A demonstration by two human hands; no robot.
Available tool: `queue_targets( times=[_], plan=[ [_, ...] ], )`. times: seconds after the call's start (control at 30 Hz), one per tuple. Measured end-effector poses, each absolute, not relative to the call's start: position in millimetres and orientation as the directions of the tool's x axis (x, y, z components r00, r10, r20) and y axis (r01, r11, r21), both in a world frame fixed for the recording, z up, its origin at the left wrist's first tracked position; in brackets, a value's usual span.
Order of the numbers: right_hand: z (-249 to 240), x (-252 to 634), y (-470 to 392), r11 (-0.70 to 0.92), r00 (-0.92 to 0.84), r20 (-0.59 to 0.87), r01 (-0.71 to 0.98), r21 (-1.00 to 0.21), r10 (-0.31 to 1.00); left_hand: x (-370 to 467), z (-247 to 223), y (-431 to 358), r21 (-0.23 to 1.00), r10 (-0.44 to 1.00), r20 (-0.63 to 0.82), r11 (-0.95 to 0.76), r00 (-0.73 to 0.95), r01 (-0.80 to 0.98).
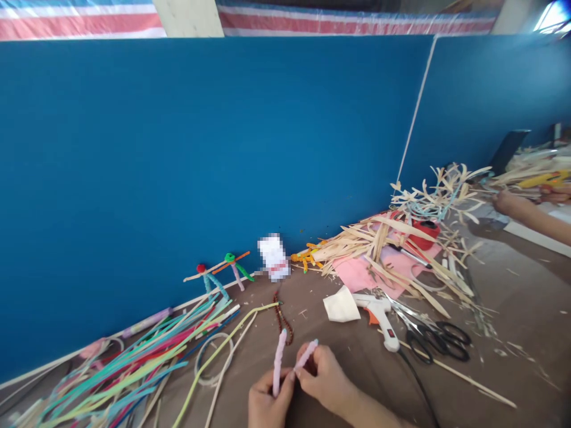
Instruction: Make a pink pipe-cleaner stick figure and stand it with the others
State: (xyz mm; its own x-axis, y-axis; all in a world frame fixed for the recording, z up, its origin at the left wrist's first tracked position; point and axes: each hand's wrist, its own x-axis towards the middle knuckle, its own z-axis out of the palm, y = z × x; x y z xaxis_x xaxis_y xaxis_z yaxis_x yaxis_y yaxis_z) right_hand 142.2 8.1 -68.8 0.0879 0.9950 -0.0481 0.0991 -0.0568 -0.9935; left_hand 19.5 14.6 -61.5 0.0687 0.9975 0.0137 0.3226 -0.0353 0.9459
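Note:
Low in the middle of the head view, a pale lilac fuzzy pipe cleaner [279, 362] is bent into a V, its two thick, twisted-looking arms pointing up. My left hand [267, 404] is closed on its left arm near the bottom. The right arm of the V sits pinched between the thumb and fingers of my right hand [329, 380]. Both thumbs meet close to the bend, which the fingers partly hide. Just beyond my hands lies a string of brown beads [282, 318]. A yellow-green pipe cleaner [214, 342] stretches to the left of them.
Loose coloured pipe cleaners [134, 368] cover the left. Small pipe-cleaner figures [213, 279] lean on the blue partition [214, 142]. Rightward lie a white glue gun [380, 312] with its cord, black-handled scissors [430, 339], pale strips [379, 244] and a red tape dispenser [422, 235]. Another person's hand [511, 205] is far right.

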Motion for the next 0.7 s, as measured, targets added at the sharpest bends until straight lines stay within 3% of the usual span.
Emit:
queue_targets(
  times=[0.3, 0.6, 0.7],
  plan=[
    [-71, 143, 10, -0.003, 0.033, 0.001, 0.135, -0.991, 0.999, 16, -74, 22, 0.971, 0.983, -0.114, 0.080, 0.143, 0.226],
    [-63, 148, 4, 0.127, -0.051, 0.117, 0.263, -0.957, 0.992, 10, -49, 28, 0.935, 0.880, -0.351, 0.346, 0.321, 0.072],
    [-66, 148, 5, 0.124, -0.073, 0.111, 0.208, -0.970, 0.991, 8, -49, 29, 0.937, 0.868, -0.339, 0.348, 0.364, 0.042]
  ],
)
